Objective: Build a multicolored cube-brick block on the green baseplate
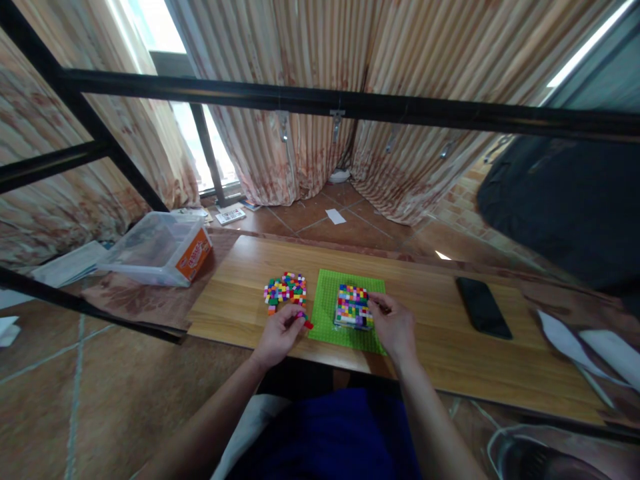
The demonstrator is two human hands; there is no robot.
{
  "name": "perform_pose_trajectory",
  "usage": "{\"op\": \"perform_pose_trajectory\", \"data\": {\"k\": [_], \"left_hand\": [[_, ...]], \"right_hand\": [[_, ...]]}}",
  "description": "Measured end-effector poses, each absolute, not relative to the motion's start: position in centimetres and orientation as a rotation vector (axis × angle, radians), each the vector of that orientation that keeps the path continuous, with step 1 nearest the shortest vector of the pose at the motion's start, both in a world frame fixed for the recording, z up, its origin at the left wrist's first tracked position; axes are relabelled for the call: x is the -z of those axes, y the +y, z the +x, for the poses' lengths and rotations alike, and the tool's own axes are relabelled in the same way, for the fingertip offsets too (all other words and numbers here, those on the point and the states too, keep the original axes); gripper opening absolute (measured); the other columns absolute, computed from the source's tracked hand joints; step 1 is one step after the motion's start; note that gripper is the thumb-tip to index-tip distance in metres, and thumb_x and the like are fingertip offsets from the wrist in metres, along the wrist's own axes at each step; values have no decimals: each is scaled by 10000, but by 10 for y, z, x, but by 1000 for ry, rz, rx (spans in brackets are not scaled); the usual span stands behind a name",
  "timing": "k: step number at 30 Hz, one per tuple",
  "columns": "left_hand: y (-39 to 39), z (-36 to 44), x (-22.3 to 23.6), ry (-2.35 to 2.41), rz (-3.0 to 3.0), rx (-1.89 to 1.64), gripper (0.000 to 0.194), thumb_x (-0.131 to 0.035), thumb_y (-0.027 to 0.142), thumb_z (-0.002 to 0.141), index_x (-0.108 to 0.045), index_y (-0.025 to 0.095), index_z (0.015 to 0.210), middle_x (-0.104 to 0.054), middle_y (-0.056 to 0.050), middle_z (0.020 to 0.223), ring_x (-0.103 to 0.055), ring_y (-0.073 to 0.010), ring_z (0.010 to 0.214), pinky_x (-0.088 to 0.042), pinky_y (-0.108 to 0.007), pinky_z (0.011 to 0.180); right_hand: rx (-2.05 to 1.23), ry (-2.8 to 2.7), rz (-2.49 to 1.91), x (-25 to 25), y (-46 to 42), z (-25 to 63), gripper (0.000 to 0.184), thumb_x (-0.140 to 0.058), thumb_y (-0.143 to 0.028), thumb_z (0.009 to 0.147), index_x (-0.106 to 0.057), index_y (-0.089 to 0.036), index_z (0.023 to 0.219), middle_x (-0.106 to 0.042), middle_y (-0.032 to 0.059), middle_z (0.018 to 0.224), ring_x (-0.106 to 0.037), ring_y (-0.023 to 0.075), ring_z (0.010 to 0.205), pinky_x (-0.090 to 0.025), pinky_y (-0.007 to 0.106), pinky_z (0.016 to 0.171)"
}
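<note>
A green studded baseplate (324, 300) lies on the wooden board, and a block of many-coloured toy bricks (353, 303) stands on it. My left hand (281, 332) is left of the baseplate, thumb and fingers closed on a few small toy bricks (307, 324), one of them red. Just beyond that hand is a pile of loose bricks (286, 289) in mixed colours. My right hand (395, 325) reaches over the baseplate with its fingertips pinched at the right edge of the brick block. Whatever is between those fingertips is hidden.
A black phone (484, 307) and white papers (565, 347) lie toward the right of the wooden board (430, 347). Left of the board stands a clear plastic box (150, 250) with an orange label. A black metal bar (310, 99) runs across in front, with curtains (320, 153) behind.
</note>
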State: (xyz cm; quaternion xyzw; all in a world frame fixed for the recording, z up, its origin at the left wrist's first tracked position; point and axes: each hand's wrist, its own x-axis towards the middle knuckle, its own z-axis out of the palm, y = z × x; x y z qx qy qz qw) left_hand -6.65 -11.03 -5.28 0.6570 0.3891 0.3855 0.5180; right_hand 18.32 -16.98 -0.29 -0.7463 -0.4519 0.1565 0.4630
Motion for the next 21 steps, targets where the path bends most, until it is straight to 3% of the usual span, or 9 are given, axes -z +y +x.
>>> {"op": "perform_pose_trajectory", "data": {"k": [10, 21], "left_hand": [[-114, -64, 48, 929, 1481, -911, 185, -590, 336, 877, -626, 178, 967, -620, -32, 879, -635, -155, 783, -552, -271, 691], [-114, -64, 47, 913, 1478, -922, 188, -600, 354, 871, -632, 183, 942, -629, -28, 872, -632, -153, 772, -552, -275, 699]], "right_hand": [[-453, -974, -1796, 8, -161, 183, 324, -593, -387, 765, -748, -152, 925, -769, 116, 931, -706, 240, 843, -535, 381, 799], [-531, -877, -1756, 8, -155, 188, 359, -653, -393, 691, -755, -127, 909, -757, 104, 807, -676, 211, 694, -519, 327, 657]]}}
